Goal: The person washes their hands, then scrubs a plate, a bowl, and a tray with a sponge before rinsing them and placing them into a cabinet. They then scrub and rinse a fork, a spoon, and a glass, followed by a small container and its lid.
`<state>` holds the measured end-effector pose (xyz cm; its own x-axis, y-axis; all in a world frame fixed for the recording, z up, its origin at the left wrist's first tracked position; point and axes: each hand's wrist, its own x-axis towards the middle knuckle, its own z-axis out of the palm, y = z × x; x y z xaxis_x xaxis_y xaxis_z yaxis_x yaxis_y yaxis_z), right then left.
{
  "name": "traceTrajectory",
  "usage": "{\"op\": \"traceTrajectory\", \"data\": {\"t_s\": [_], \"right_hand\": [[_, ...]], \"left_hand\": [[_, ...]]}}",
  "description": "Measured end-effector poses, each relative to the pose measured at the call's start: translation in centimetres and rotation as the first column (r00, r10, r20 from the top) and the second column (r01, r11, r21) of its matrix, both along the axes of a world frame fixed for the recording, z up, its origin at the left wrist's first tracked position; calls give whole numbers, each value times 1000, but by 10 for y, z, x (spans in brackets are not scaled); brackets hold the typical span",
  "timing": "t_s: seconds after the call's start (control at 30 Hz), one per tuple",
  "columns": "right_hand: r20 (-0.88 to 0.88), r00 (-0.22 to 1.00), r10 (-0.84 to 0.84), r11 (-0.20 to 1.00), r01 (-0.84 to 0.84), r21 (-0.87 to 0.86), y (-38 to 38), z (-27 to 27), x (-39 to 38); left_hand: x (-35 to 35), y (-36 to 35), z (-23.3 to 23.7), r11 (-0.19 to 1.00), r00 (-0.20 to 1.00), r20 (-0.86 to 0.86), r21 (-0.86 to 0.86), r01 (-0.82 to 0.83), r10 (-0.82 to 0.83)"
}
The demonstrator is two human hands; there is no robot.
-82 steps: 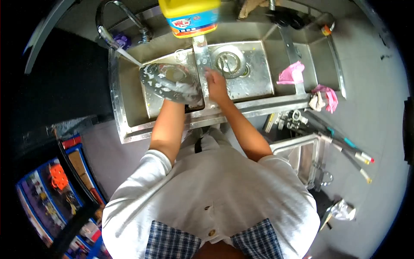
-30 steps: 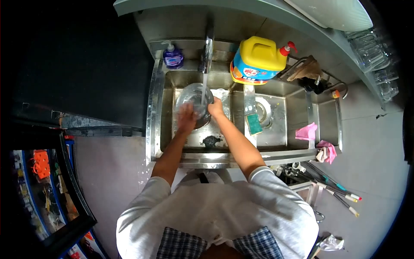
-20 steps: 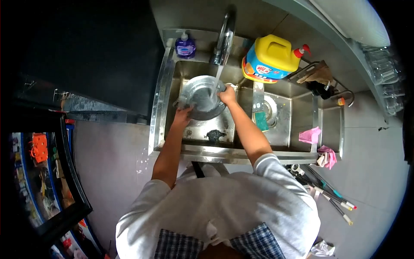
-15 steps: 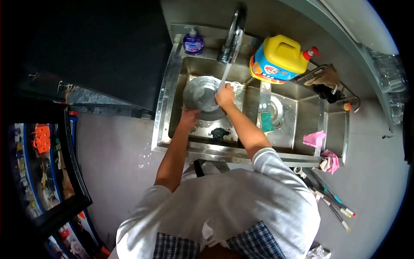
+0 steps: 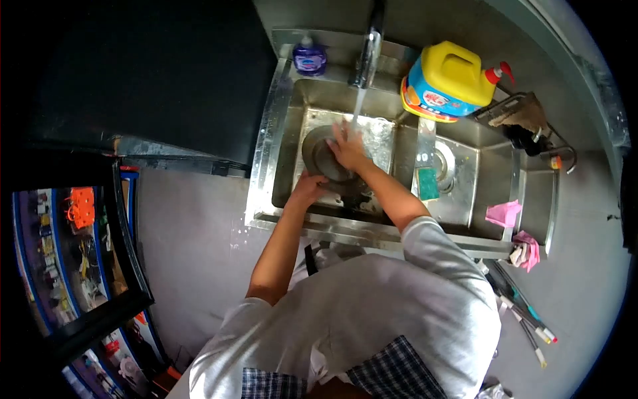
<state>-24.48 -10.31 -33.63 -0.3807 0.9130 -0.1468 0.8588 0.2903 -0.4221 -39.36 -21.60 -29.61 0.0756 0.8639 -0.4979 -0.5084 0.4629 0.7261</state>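
**Head camera: a metal dish under the running tap**

Head view looks straight down on a steel sink (image 5: pixel 264 159) with two basins. A round metal dish (image 5: pixel 316 151) is in the left basin, tilted up off the floor. The left hand (image 5: pixel 310 189) is clamped on its near rim, likely to steady it at that angle. The right hand (image 5: pixel 347 146) lies flat on the dish face with its fingers spread apart, gripping nothing. It sits where the water stream (image 5: pixel 359 106) from the faucet (image 5: pixel 369 46) lands, so the flow probably runs over both palm and metal. A purple soap bottle (image 5: pixel 310 58) and a yellow jug (image 5: pixel 452 78) stand on the back ledge within reach. A green sponge (image 5: pixel 428 185) rests on the divider between the basins.
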Motion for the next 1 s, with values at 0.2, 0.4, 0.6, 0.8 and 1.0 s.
{"op": "traceTrajectory", "data": {"t_s": [0.2,0.4,0.6,0.8,1.0], "right_hand": [[-172,866,470,882,-454,124,-16,22,0],[-163,971,176,969,-141,201,-10,-11,-3],[34,976,216,957,-218,189,-31,6,25],[-600,356,-716,691,242,-681,-6,-13,75],[-569,48,-821,568,-29,-823,-30,9,65]], "left_hand": [[-6,14,-61,959,983,-181,270,82,-33],[27,26,15,962,948,167,-98,-257,270],[1,20,-8,968,905,343,-86,-235,250],[21,17,16,925,909,185,-152,-348,372],[-10,60,-53,947,491,-819,318,-41,296]]}}
